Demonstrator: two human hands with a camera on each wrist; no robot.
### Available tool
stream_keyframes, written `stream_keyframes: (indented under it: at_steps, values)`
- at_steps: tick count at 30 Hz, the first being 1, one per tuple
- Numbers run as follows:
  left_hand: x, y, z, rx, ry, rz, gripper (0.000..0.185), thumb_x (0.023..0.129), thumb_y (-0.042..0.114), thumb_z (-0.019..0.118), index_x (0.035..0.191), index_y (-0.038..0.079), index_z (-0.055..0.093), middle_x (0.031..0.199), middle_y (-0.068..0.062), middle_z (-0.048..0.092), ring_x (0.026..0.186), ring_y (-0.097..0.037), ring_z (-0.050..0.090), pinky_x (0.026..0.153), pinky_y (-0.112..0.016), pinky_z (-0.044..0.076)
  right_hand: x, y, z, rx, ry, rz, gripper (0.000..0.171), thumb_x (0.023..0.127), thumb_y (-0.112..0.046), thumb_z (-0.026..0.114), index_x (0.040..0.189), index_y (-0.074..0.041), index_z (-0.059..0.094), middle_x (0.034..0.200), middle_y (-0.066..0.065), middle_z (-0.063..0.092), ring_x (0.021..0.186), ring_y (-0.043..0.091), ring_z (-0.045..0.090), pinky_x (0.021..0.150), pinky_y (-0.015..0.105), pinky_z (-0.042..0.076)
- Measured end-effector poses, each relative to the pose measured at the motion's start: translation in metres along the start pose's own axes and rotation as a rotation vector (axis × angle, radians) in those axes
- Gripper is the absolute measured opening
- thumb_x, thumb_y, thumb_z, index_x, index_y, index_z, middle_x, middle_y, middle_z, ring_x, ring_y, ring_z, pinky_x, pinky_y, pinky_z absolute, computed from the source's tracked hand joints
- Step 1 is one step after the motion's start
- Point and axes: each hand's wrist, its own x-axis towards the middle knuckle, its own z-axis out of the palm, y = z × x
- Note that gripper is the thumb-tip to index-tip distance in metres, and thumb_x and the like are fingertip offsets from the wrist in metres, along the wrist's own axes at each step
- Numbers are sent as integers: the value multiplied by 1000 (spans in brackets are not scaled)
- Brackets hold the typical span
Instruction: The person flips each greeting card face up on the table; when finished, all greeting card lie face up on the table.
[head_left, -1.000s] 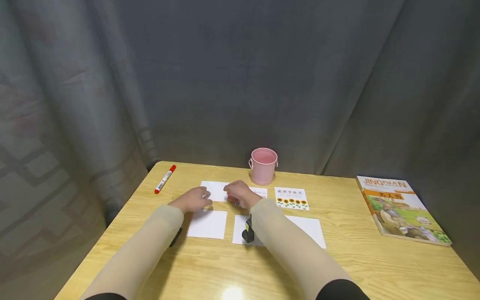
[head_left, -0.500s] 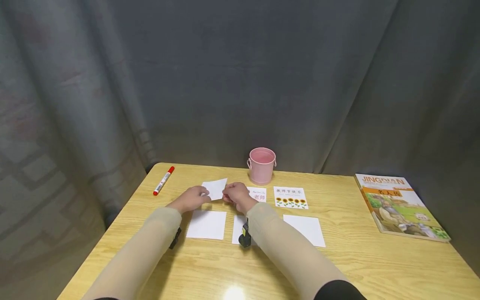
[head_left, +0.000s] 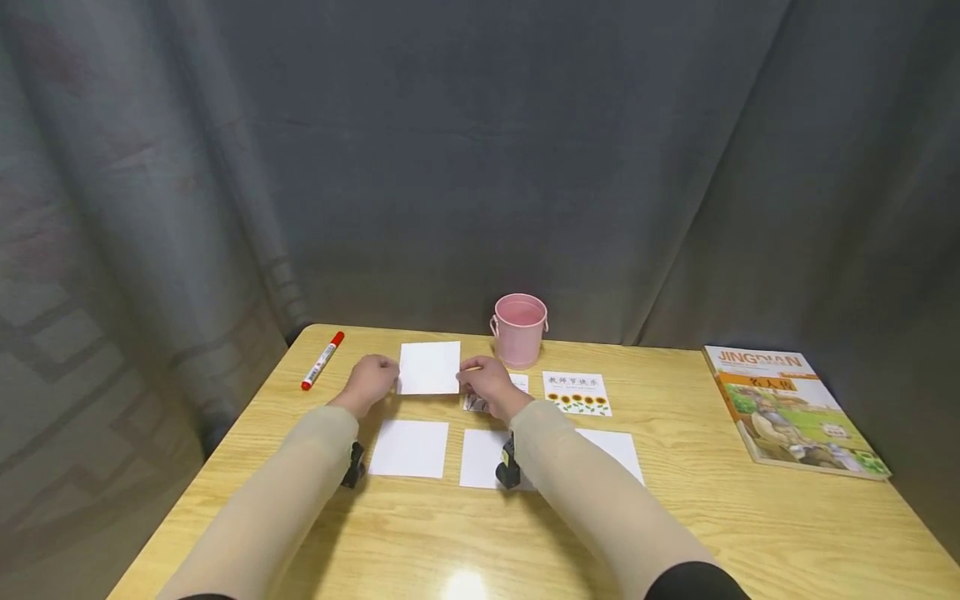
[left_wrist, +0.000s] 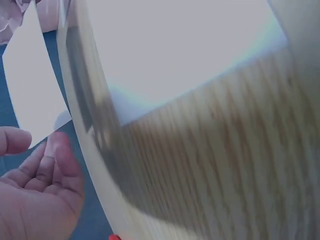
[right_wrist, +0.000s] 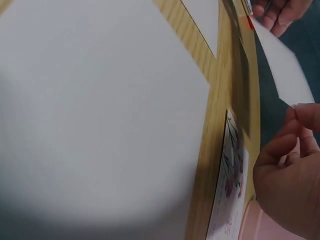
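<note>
A white card (head_left: 429, 368) is held up off the table between both hands, its blank side toward me. My left hand (head_left: 369, 385) pinches its left edge; in the left wrist view the thumb and fingers meet at a corner of the card (left_wrist: 35, 85). On the other side my right hand (head_left: 491, 385) pinches the right edge, thumb against fingertip in the right wrist view. Under the right hand lies a printed card (head_left: 519, 383), partly covered. To its right, a sunflower card (head_left: 577, 393) lies flat with printed characters above the flowers.
Blank white cards lie in the front row: a left one (head_left: 409, 448), a middle one (head_left: 480, 457) and a right one (head_left: 618, 450), partly behind the right sleeve. A pink bucket (head_left: 519, 337) stands behind. A red marker (head_left: 322, 361) lies left, a book (head_left: 795, 412) right.
The white card has come up from the back left of the table, tilted at first, and now stands raised with both hands on its edges. Both hands have risen slightly.
</note>
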Motion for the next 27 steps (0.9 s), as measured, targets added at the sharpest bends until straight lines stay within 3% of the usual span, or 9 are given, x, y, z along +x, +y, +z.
stream_keyframes:
  at_steps: [2,4,8,11,15,18,20,23,27]
  values:
    - [1,1,1,-94,3,-14,35,104,9,45,129,-12,60,104,-19,64,88,-27,62,78,-36,55,1,-1,-3,17,2,-6,10,95,0,63,105,3,64,77,2,57,68,12,53,63,23,46]
    - [2,3,2,-198,14,-35,38,105,6,43,136,-12,55,111,-22,64,97,-29,65,87,-39,57,3,-1,-5,74,-7,-5,8,97,3,60,104,4,63,76,3,58,66,10,55,64,22,49]
    - [3,6,2,-379,28,-67,34,105,2,36,124,-15,59,102,-17,68,91,-24,68,86,-32,58,6,-1,-8,200,-19,16,12,102,3,53,106,11,61,79,6,63,62,6,58,65,20,54]
    - [2,8,2,-431,25,-76,32,105,4,39,116,-15,62,100,-14,69,86,-17,67,79,-25,58,6,0,-10,189,9,5,16,101,2,56,111,13,63,87,7,65,67,8,60,70,24,56]
    - [2,8,5,-411,29,-50,33,104,4,49,130,-15,54,112,-20,64,88,-18,66,78,-26,58,6,2,-11,121,71,-23,27,93,7,63,120,6,62,102,8,61,75,16,62,66,26,51]
    - [4,6,8,-370,32,-26,47,102,4,52,146,-9,42,123,-24,58,94,-25,65,82,-33,58,6,2,-10,82,86,-27,30,90,7,64,119,2,63,101,10,63,73,18,61,60,27,43]
    - [7,5,11,-316,22,-11,49,102,7,54,149,-6,42,127,-25,57,99,-29,63,86,-39,57,6,2,-9,47,70,-36,25,91,6,64,117,4,65,97,10,66,74,17,60,62,25,46]
    - [9,6,13,-166,-33,35,37,103,11,57,136,-6,59,127,-22,62,108,-31,61,94,-44,53,6,1,-7,-14,29,-54,22,93,5,62,114,6,68,98,10,68,78,16,60,69,25,51]
    - [8,17,13,36,-141,134,21,102,10,62,113,-4,72,111,-15,69,103,-28,60,96,-44,48,6,-3,-6,-76,-34,-85,21,94,6,61,113,7,70,103,12,69,85,16,60,75,25,52]
